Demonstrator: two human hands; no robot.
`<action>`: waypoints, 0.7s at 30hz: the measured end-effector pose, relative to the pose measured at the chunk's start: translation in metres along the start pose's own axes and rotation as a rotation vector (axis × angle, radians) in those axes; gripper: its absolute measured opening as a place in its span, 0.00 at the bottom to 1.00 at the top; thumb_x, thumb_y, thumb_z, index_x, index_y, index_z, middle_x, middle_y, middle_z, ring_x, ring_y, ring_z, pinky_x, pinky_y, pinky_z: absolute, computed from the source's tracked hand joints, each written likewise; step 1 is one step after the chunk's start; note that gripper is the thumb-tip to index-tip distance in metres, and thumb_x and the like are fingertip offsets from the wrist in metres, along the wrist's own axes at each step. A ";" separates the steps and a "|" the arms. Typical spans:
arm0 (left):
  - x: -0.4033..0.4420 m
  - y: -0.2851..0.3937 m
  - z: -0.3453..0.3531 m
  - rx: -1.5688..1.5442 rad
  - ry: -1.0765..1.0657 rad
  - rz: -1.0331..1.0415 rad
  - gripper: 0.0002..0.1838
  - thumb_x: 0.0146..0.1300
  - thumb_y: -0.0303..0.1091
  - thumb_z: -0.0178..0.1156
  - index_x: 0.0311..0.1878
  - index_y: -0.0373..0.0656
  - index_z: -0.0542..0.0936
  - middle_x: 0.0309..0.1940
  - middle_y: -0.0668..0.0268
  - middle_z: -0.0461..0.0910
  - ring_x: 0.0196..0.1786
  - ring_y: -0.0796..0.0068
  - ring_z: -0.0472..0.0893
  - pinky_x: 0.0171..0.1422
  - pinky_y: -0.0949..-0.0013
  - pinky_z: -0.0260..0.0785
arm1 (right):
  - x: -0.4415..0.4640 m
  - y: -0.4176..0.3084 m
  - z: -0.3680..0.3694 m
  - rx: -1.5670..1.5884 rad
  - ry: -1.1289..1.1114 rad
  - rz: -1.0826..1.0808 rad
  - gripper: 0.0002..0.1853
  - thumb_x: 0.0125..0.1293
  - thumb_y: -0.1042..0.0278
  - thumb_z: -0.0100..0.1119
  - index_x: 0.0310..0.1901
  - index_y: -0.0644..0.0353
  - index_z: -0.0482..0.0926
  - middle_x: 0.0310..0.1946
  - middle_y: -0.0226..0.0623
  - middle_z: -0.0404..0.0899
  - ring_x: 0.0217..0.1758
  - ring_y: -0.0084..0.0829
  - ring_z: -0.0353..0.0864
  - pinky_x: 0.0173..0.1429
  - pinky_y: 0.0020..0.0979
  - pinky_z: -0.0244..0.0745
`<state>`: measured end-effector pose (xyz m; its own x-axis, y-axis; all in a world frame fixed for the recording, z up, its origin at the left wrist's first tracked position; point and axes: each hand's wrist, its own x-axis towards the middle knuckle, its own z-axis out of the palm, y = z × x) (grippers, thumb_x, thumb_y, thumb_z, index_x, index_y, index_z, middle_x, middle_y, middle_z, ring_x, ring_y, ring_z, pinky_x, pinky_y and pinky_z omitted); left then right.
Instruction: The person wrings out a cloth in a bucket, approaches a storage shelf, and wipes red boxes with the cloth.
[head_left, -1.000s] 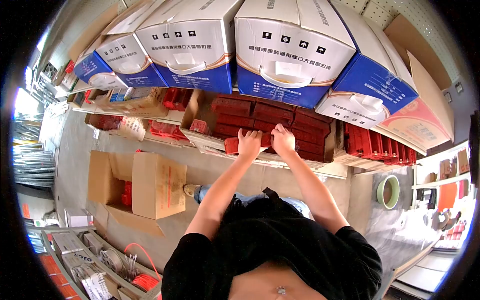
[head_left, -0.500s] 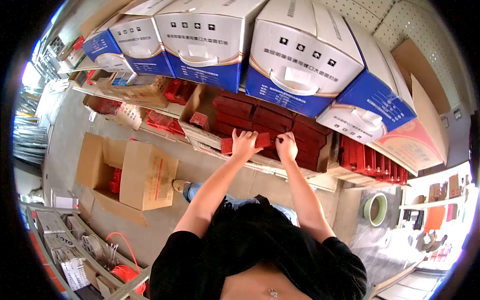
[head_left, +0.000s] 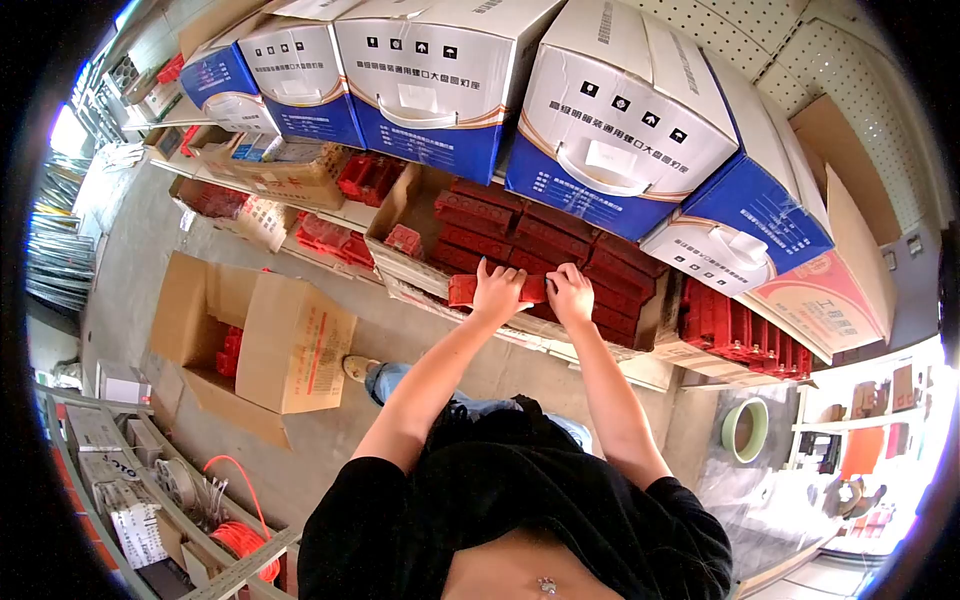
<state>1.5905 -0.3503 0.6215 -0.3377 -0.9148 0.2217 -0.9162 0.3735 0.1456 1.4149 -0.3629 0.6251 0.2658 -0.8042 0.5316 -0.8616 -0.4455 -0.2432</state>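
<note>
My left hand (head_left: 497,294) is closed around the middle of a row of red electrical junction boxes (head_left: 463,290), held level above the front edge of an open carton (head_left: 400,275). At the row's right end, my right hand (head_left: 571,297) grips with curled fingers; its thumb side touches the end and the fingertips are partly hidden. Inside the carton, stacked rows of similar red junction boxes (head_left: 545,232) lie behind both hands. A single small red box (head_left: 403,240) sits at the carton's left side.
White-and-blue cartons (head_left: 425,85) line the shelf above. On the floor at left stands an open cardboard box (head_left: 300,345) with red pieces inside. More red boxes (head_left: 740,330) stand to the right. A rack (head_left: 150,500) with an orange coil is at lower left; a green pot (head_left: 745,430) is at right.
My right hand has come left against the right end of the held row. My left hand keeps its grip, and the view has shifted slightly.
</note>
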 end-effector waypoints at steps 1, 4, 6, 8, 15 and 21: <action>0.000 0.001 0.000 0.001 0.001 -0.005 0.34 0.44 0.57 0.68 0.52 0.48 0.75 0.42 0.68 0.78 0.50 0.68 0.76 0.66 0.39 0.52 | 0.000 -0.001 -0.002 -0.040 0.000 -0.060 0.07 0.50 0.71 0.65 0.33 0.53 0.81 0.36 0.31 0.73 0.35 0.35 0.77 0.40 0.35 0.74; -0.002 0.003 0.000 0.017 0.015 -0.011 0.34 0.44 0.58 0.68 0.52 0.47 0.76 0.41 0.67 0.78 0.49 0.67 0.76 0.65 0.42 0.54 | -0.002 -0.002 -0.006 0.026 0.005 -0.030 0.05 0.50 0.72 0.65 0.31 0.55 0.82 0.35 0.30 0.73 0.35 0.36 0.78 0.41 0.36 0.74; -0.001 0.003 -0.003 0.046 0.051 0.001 0.34 0.44 0.59 0.68 0.51 0.47 0.77 0.41 0.66 0.79 0.49 0.67 0.76 0.64 0.45 0.56 | 0.000 -0.005 -0.011 0.169 -0.033 0.126 0.05 0.50 0.72 0.65 0.31 0.55 0.83 0.35 0.31 0.74 0.35 0.36 0.78 0.43 0.35 0.74; 0.001 0.004 -0.009 0.018 0.043 -0.044 0.34 0.45 0.54 0.69 0.53 0.45 0.75 0.40 0.65 0.79 0.50 0.66 0.76 0.62 0.47 0.58 | 0.003 -0.007 -0.021 0.258 -0.136 0.379 0.05 0.53 0.70 0.65 0.33 0.56 0.84 0.38 0.31 0.75 0.41 0.35 0.78 0.48 0.34 0.75; 0.022 -0.010 -0.048 -0.222 -0.316 -0.212 0.29 0.45 0.38 0.66 0.51 0.41 0.69 0.41 0.57 0.78 0.45 0.58 0.80 0.47 0.54 0.74 | -0.002 0.001 -0.014 0.462 -0.155 0.700 0.12 0.53 0.67 0.66 0.41 0.57 0.82 0.37 0.36 0.78 0.43 0.32 0.78 0.49 0.32 0.73; 0.027 -0.025 -0.058 -0.254 -0.160 -0.567 0.49 0.56 0.46 0.62 0.71 0.35 0.43 0.34 0.49 0.78 0.35 0.51 0.82 0.36 0.56 0.77 | 0.018 -0.027 -0.017 0.792 -0.633 0.515 0.30 0.53 0.72 0.64 0.60 0.57 0.72 0.32 0.31 0.79 0.36 0.23 0.76 0.47 0.25 0.70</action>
<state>1.6166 -0.3753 0.6799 0.1385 -0.9852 -0.1007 -0.8888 -0.1685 0.4263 1.4358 -0.3587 0.6551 0.3237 -0.9175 -0.2310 -0.4754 0.0534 -0.8782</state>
